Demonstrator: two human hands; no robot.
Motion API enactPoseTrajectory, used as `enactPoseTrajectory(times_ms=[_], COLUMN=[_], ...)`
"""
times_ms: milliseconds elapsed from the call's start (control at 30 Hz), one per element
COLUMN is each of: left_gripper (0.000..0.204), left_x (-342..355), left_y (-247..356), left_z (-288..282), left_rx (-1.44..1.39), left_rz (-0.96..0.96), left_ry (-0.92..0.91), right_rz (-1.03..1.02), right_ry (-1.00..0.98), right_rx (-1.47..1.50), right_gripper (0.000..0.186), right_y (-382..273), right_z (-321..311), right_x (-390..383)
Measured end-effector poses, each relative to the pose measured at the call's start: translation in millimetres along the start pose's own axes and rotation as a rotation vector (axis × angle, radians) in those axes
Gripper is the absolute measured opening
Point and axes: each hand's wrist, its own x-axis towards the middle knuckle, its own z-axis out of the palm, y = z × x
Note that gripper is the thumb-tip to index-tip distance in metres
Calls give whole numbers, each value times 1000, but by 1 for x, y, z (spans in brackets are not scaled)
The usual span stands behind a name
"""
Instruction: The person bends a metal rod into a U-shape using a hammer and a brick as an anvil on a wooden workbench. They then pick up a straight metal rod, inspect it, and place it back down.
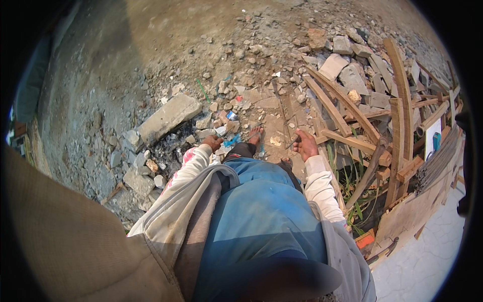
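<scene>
My left hand (213,143) is low in front of me, its fingers curled down; whatever it may hold is hidden. A pale grey stone (220,131) and a crumpled blue plastic scrap (231,140) lie close by it. To the right, my right hand (306,146) is raised palm inward with bent fingers. Between its thumb and forefinger shows a thin dark piece (291,144), like a nail or short wire; it is too small to tell which. My bare foot (256,135) rests on the dirt between the hands.
A long concrete block (170,118) lies at left beside blackened ash (173,146). Wooden planks (347,108) are heaped at right, with broken slabs (352,75) behind. A hammer (383,250) lies near the pale floor (427,256). Loose rubble (251,50) covers the ground ahead.
</scene>
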Motion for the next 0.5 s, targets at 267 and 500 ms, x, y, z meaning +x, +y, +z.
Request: enactPoseTrajectory(times_ms=[267,500], left_gripper=[52,52], left_x=[-2,-6], left_y=[21,23], left_z=[-4,-7], left_rx=[37,29], left_rz=[29,36], left_ry=[-7,26], right_rz=[-27,-31], right_ry=[20,29], right_rx=[-16,-21], right_gripper=[30,30], right_y=[-6,-7], right_z=[4,7], right_x=[-7,-9])
